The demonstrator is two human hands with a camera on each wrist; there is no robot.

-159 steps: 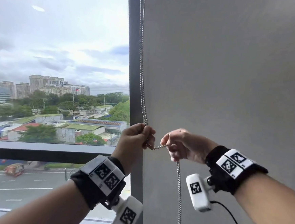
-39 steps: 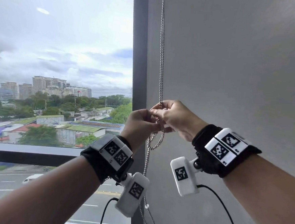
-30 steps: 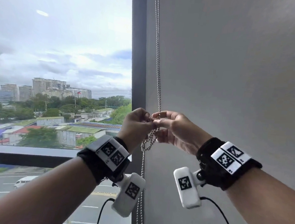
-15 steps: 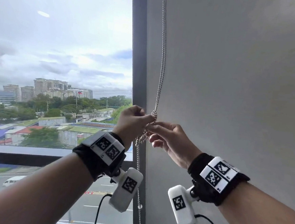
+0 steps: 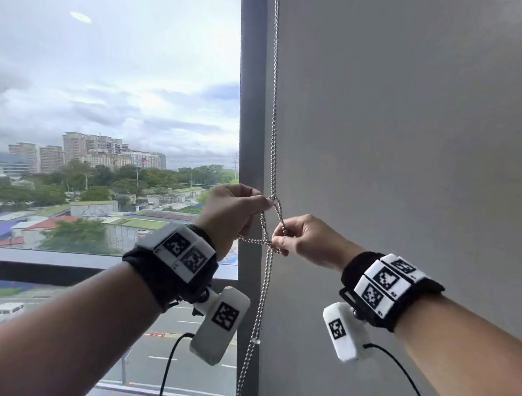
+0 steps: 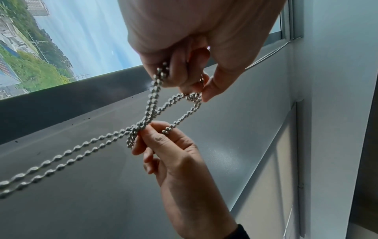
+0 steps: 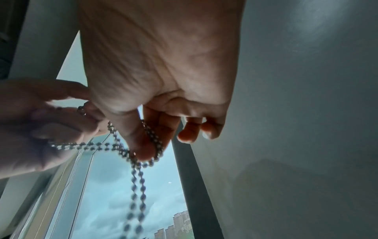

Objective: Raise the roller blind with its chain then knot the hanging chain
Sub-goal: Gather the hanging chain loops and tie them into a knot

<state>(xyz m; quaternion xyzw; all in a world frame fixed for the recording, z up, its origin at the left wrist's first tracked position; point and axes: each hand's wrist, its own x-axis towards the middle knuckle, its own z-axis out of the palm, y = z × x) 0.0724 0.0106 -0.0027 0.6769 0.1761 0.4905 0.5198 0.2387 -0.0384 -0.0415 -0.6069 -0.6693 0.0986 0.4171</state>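
Left hand (image 5: 232,212) and right hand (image 5: 308,239) each pinching the chain (image 5: 274,136) beside the window frame (image 5: 245,103); probably light, limp, slippery beads: best pinched at the crossing.

Both forearms are bare to the wrist. Each wrist wears a black fabric wristband, the left wristband (image 5: 169,272) and the right wristband (image 5: 393,289), and each band carries a white rectangular plate printed with square black-and-white coded markers: two markers show on the left plate (image 5: 183,252), three on the right plate (image 5: 386,281). Under each wrist hangs a white rounded camera housing on a short dark mount, the left housing (image 5: 220,326) and the right housing (image 5: 344,331), each bearing one black coded marker. A thin black cable leaves the left housing (image 5: 166,368) and another the right housing (image 5: 407,384).
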